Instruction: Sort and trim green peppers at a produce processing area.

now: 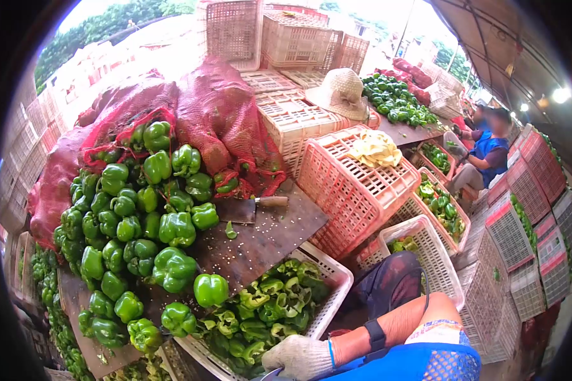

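Observation:
My right hand [300, 357], in a pale knitted glove, is at the bottom edge over a white crate [338, 279] of cut green pepper pieces [270, 305]. Its fingers are curled around a knife [272, 374], of which only a bit of metal blade shows. My left hand is out of view. Whole green bell peppers [175, 269] are heaped on a brown board [270, 244] to the left, spilling from a red mesh sack [203, 114]. A cleaver [235, 210] with a wooden handle lies on the board among scattered seeds, near a small green pepper scrap [231, 230].
A pink upturned crate [343, 197] with a yellowish glove [375, 149] on top stands beyond the board. Behind it, a straw hat [340, 95] rests on stacked crates. A person in a blue vest [488, 152] sits at the right near another pepper heap [397, 98]. Stacked crates [515, 235] line the right.

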{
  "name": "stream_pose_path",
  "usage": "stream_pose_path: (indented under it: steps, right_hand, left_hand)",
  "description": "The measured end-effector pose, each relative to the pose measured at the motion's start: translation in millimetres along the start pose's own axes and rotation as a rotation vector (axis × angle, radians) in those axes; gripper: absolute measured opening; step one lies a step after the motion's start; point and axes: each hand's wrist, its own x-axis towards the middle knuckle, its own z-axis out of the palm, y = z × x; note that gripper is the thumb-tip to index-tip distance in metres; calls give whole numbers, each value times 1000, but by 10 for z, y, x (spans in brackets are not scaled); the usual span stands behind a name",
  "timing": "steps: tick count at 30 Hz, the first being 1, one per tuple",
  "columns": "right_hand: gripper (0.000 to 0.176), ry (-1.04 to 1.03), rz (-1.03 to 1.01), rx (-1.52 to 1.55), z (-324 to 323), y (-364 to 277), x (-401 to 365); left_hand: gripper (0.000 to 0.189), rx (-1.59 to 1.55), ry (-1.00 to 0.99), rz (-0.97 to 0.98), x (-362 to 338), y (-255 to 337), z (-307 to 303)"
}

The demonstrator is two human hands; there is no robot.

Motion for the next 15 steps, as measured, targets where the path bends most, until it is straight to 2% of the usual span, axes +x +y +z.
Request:
stream_pose_path:
  steps: [2,3,5,7,8,9,10,13,14,15]
  right_hand:
    - [31,43,15,35,-2,-102,-58]
    - [34,60,98,219,-35,-275,-154]
    - [33,-4,146,52,-4,-130,-241]
    - [33,-52,115,-90,-121,-196,-217]
    - [28,46,151,-19,-215,-284,-190]
    - [18,30,207,39,-242,-191,-176]
    - [13,17,267,104,-236,-91,-162]
    - [12,130,203,318,-184,7,-89]
    - [24,144,117,109,-233,-33,-32]
    - [23,125,123,112,-246,-102,-23]
  left_hand:
    - [11,7,14,33,-15,-37,63]
    - [10,7,-5,23,-21,-35,78]
    - [10,8,-48,-4,7,-6,69]
    - [12,-91,-125,-166,68,55,15]
    - [13,-133,-163,-224,144,63,-34]
    - [19,-143,-254,-110,243,-43,-119]
    - [20,-151,-261,-114,305,-2,-151]
    - [22,-235,-301,-175,394,54,-201]
    - [24,-147,-329,-158,388,47,-235]
    - [26,-54,-326,-107,384,-8,-251]
